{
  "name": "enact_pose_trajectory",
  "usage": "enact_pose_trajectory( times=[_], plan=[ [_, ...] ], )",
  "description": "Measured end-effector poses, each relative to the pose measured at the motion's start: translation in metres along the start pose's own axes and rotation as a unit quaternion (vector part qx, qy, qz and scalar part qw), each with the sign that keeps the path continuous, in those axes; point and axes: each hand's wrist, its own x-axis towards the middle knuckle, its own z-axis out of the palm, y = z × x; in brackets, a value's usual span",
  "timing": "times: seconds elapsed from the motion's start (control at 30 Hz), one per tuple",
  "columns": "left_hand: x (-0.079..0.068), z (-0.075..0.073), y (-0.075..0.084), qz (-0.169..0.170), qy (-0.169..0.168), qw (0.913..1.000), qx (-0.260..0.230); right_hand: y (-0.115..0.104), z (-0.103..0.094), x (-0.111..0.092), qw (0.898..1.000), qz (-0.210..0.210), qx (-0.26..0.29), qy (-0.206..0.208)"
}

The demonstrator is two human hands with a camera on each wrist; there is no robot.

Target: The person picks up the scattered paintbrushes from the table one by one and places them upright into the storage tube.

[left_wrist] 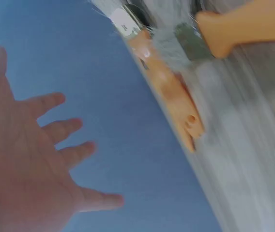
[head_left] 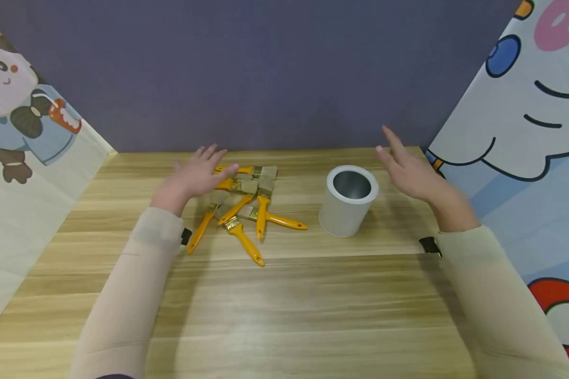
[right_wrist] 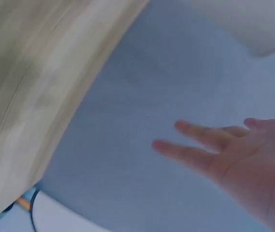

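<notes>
Left grip [head_left: 189, 180]: fingers spread apart, at left side of loose brush pile [head_left: 262, 211]; glossy yellow-orange tapered handles, gold-toned metal ferrules, pale flat bristles, several overlapping. Pile lies on wood-grain counter [head_left: 313, 316], left of smooth white cylinder [head_left: 343, 213], upright, thick round rim, gray hollow inside. Right grip [head_left: 411, 175]: digits apart, near cylinder's right side. Plain bluish-gray backdrop [head_left: 265, 73] behind; cream sleeves [head_left: 130, 295].

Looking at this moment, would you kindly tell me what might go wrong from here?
The paintbrushes overlap one another, so lifting one might drag others along. The right hand is just to the right of the upright white container, so an inward sweep could perhaps tip it.
</notes>
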Motion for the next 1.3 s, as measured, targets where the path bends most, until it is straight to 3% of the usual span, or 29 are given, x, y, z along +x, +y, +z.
enact_pose_trajectory(
  times=[0.17,0.37,0.53,0.93,1.13,1.3],
  plan=[
    [0.0,0.004,0.011,0.014,-0.021,0.9997,0.003,-0.018,0.016,-0.01,0.996,-0.073,0.042,0.009],
    [0.002,0.013,0.019,0.036,-0.032,0.9988,-0.003,-0.017,0.039,-0.014,0.994,-0.106,0.017,0.021],
    [0.007,0.021,0.021,0.065,-0.015,0.9978,-0.005,-0.014,0.051,-0.011,0.996,-0.09,-0.017,0.022],
    [0.021,0.032,0.028,0.095,0.007,0.9948,0.034,-0.01,0.06,-0.013,1.0,-0.002,-0.009,0.023],
    [0.025,0.036,0.03,0.075,0.0,0.9966,0.032,-0.008,0.063,-0.015,1.0,0.007,-0.004,0.026],
    [0.03,0.04,0.027,0.062,0.01,0.9958,0.066,-0.011,0.065,-0.016,1.0,0.003,0.006,0.026]
  ],
)
